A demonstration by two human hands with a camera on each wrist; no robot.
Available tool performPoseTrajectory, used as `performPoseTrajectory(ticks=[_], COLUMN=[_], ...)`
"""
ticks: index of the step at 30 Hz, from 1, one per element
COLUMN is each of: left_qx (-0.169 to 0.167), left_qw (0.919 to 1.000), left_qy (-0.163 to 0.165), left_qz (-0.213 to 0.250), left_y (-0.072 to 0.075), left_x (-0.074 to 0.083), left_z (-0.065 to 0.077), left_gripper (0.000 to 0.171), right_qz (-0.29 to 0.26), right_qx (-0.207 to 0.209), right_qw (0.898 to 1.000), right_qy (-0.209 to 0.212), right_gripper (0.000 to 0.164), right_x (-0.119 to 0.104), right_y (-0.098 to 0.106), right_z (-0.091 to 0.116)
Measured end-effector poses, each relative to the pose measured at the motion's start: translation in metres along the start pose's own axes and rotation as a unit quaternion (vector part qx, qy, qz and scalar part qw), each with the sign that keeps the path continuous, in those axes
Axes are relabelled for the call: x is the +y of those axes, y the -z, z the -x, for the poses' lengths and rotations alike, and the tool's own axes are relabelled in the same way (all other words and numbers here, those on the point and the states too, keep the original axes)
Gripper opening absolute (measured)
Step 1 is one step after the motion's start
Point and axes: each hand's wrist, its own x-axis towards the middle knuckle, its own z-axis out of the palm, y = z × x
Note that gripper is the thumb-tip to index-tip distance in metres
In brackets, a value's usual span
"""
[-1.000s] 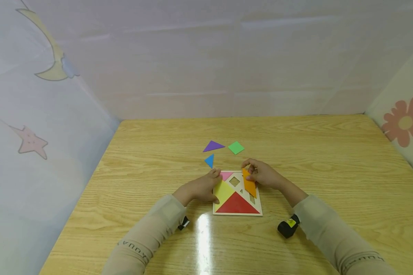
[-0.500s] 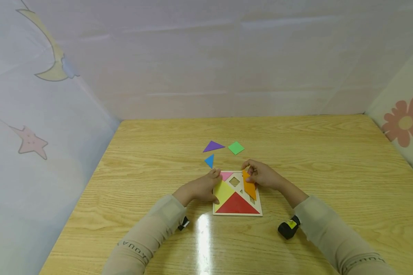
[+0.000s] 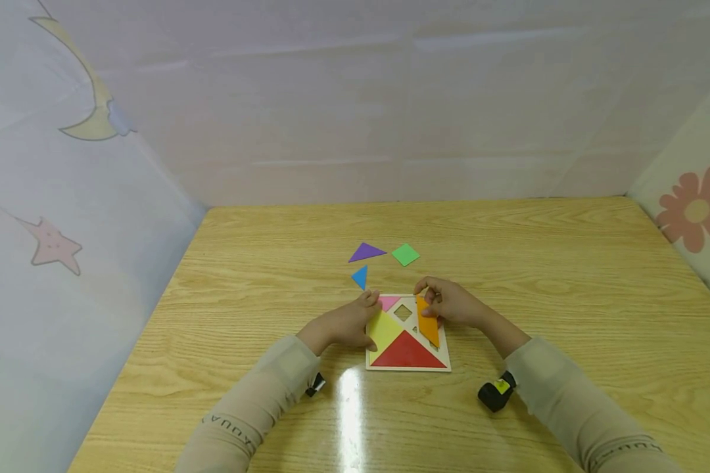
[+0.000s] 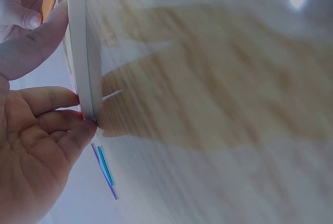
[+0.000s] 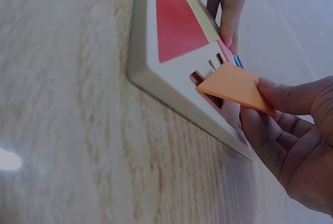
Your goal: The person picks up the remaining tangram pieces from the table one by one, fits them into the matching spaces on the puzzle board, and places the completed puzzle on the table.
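A square tangram board [image 3: 408, 369] lies on the table, a large red triangle [image 3: 407, 353], a yellow triangle [image 3: 386, 330] and a pink triangle [image 3: 388, 302] set in it. My left hand [image 3: 349, 322] rests along its left side, thumb and fingertips touching the edge. Between thumb and fingers, my right hand [image 3: 454, 302] pinches an orange parallelogram piece [image 3: 428, 326] by its far end. In the right wrist view the orange piece [image 5: 234, 86] slants above the board, its near corner close over an open slot [image 5: 213, 99].
Beyond the board lie a blue triangle [image 3: 360, 277], a purple triangle [image 3: 367, 251] and a green square [image 3: 405, 254]. A black wrist camera [image 3: 496, 393] hangs below the right sleeve. Printed cloth walls [image 3: 390, 131] stand around the wooden table [image 3: 260, 263].
The orange piece has shifted slightly toward the board's near side, covering more of the slot at the right. My left hand and the board have stayed put.
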Motion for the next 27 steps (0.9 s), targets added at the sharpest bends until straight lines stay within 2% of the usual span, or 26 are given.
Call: performPoseTrajectory(ticks=[13, 27], left_qx=[-0.003, 0.001], left_qw=[1.0000, 1.0000], left_qy=[0.004, 0.002], left_qz=[0.005, 0.007], left_y=[0.0025, 0.0022], left_x=[0.0015, 0.0015], left_z=[0.0014, 0.0012], left_gripper=[0.081, 0.081], right_qz=[-0.018, 0.015], right_qx=[-0.017, -0.022], right_qw=[1.000, 1.000], right_qy=[-0.005, 0.003], right_gripper=[0.030, 0.026], right_x=[-0.0008, -0.0018], right_y=[0.0003, 0.0003], right_z=[0.0014, 0.0037])
